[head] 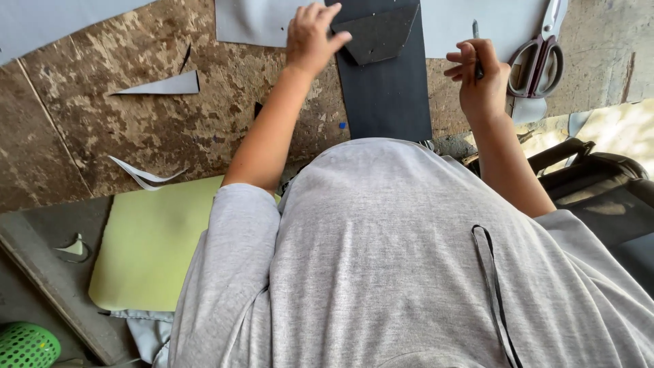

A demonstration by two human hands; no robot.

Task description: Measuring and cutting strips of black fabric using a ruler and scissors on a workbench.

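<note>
My left hand (312, 35) rests with fingers spread on the edge of a dark cut-out template (381, 31) that lies on a long black sheet (388, 88) on the worn wooden table (102, 123). My right hand (480, 78) is closed around a thin pen-like marker (476, 41), held upright just right of the black sheet. My grey shirt fills the lower part of the view.
Large scissors (541, 54) lie at the far right on a grey sheet (470, 20). Grey scraps (163, 85) and a curled strip (139, 174) lie to the left. A pale green sheet (153, 245) sits near me, a green mesh object (24, 346) at bottom left, a dark chair (599, 184) at right.
</note>
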